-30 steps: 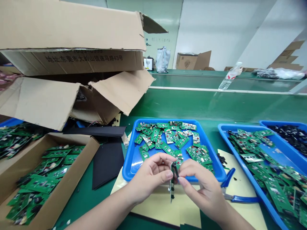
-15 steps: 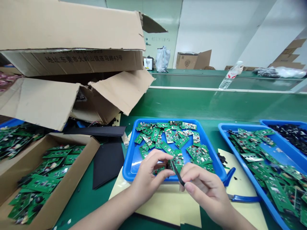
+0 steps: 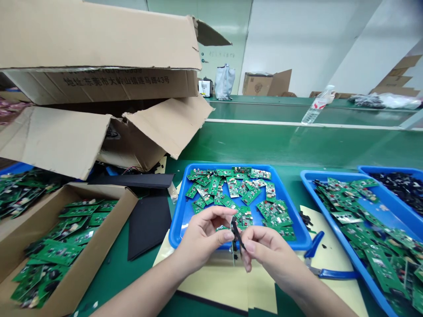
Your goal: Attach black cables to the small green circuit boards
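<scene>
Between thumb and fingers, my left hand [image 3: 206,235] pinches a small circuit board [image 3: 234,257], which stands on edge and shows its thin side. A narrow black strip [image 3: 237,232] slants across the board's upper part. My right hand [image 3: 264,248] is closed on the strip's lower end. Whether the strip is fixed to the board I cannot tell. Just behind both hands lies a blue tray [image 3: 176,220] with many green circuit boards [image 3: 249,196] spread in it. Blue-handled pliers [image 3: 337,274] rest to the right of my right hand.
Yellow sheets [image 3: 231,286] cover the green bench beneath my hands. At left stands a cardboard box [image 3: 109,233] of boards, beside black foam sheets [image 3: 148,229]. Another blue tray [image 3: 307,178] of boards is at right. Large cartons [image 3: 99,35] are stacked at the back left.
The board and black strip have been turned between my hands. My right hand shifted down, then slightly back up and left, staying at the strip's end.
</scene>
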Tool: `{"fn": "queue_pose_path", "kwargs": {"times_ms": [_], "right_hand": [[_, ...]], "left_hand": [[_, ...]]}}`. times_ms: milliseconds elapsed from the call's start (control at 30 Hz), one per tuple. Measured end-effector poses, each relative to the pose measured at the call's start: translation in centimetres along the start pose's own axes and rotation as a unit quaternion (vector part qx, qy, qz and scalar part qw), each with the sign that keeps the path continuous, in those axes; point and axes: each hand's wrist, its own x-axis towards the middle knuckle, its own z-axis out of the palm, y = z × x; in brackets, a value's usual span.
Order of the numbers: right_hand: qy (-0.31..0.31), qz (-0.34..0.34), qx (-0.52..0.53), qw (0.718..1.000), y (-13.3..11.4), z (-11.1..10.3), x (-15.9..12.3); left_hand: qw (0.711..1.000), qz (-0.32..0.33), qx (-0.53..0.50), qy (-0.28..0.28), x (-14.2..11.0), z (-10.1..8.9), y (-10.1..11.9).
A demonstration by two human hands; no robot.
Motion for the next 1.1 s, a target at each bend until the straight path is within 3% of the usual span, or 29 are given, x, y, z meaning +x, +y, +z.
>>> {"fn": "queue_pose_path", "kwargs": {"times_ms": [267,467,700,933,1100], "right_hand": [[0.025,0.002,-0.049,0.998,0.6,-0.4,0.1],[0.071,-0.033,-0.108,0.991,0.8,-0.6,0.3],[0.121,-0.127,-0.267,0.948,0.1,-0.5,0.1],[0.144,-0.173,-0.333,0.916,-0.4,-0.4,0.0],[0.148,-0.230,-0.382,0.883,-0.6,-0.6,0.1]], "left_hand": [[1.000,0.007,-0.023,-0.011,-0.2,0.1,-0.2],[1.000,0.004,-0.007,-0.016,-0.3,0.0,0.0],[0.999,-0.014,-0.045,-0.022,-0.3,0.2,0.4],[0.999,-0.022,-0.039,-0.018,-0.3,0.2,0.6],[0.996,-0.057,-0.047,-0.047,-0.4,0.0,0.3]]}}
